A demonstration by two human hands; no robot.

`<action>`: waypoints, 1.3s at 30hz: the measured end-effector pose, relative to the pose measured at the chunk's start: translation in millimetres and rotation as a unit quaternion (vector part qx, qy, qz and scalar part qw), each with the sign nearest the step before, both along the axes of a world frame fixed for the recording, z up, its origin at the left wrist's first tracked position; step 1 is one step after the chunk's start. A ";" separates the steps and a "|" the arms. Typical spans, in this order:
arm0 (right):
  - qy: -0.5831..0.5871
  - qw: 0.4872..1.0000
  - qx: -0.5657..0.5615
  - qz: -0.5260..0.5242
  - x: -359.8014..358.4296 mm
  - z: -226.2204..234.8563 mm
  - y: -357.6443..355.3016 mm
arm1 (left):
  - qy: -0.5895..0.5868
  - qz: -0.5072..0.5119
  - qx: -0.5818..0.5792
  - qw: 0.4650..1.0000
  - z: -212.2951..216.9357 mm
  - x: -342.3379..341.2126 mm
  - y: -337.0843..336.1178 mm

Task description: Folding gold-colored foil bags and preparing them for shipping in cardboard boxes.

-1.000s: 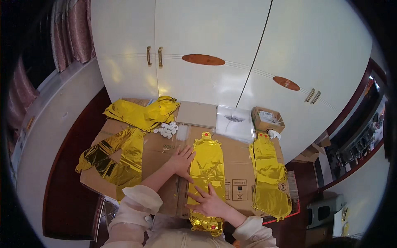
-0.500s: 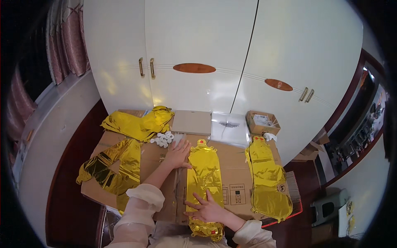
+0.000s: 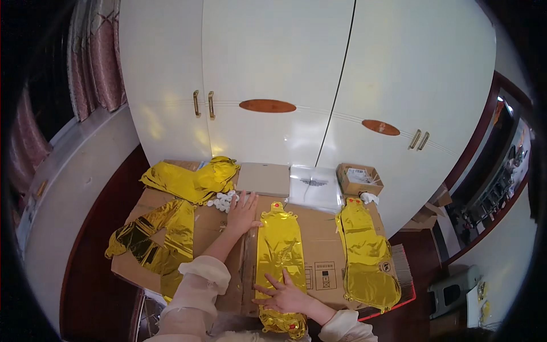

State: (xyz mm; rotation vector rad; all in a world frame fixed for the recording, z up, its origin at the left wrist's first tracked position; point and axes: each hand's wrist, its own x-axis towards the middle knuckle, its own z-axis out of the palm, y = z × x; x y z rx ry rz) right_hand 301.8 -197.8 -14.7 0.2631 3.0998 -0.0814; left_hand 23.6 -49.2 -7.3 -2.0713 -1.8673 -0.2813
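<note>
Apparently mid-smoothing, the left hand (image 3: 244,212) lay open-fingered at ten o'clock of the gold foil balloon (image 3: 279,251) on cardboard (image 3: 325,233), the right hand (image 3: 285,295) spread flat upon its six o'clock end, likely needing even pressure next.

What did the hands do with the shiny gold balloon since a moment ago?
The left hand slid up the brown cardboard sheet, from beside the flat gold foil balloon's middle to near its top, close to the small white plastic pieces. The right hand stayed pressed flat on the balloon's lower part. Nothing was picked up. The other gold foil balloons lie as before.
</note>
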 end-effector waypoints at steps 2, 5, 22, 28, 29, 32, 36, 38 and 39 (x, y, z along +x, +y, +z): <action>-0.013 1.000 -0.005 -0.003 0.7 -0.8 -1.0 | 0.004 -0.007 0.037 0.999 0.7 0.8 12.5; -0.019 1.000 0.001 0.008 -2.6 4.4 -1.2 | 0.030 -0.048 0.013 0.998 -1.3 -14.8 47.6; 0.063 0.994 -0.085 0.003 0.2 -17.6 7.2 | 0.076 -0.156 -0.128 0.976 34.1 -60.6 158.6; 0.068 0.993 -0.100 -0.002 -1.6 -12.2 7.6 | 0.111 -0.172 -0.140 0.969 33.8 -65.2 159.2; 0.063 0.993 -0.097 0.000 -0.5 -7.0 7.8 | 0.113 -0.172 -0.143 0.968 33.9 -65.6 158.6; 0.048 0.995 -0.088 0.004 -0.7 1.2 8.6 | 0.125 -0.176 -0.133 0.967 33.0 -69.7 160.3; 0.045 0.995 -0.084 0.005 -0.2 -1.6 8.7 | 0.130 -0.192 -0.129 0.964 37.1 -68.7 159.8; 0.044 0.995 -0.089 0.004 -0.2 -0.3 9.3 | 0.145 -0.188 -0.112 0.965 41.4 -70.1 157.9; 0.043 0.995 -0.093 0.003 -0.4 0.5 8.7 | 0.153 -0.187 -0.103 0.965 44.7 -70.1 155.6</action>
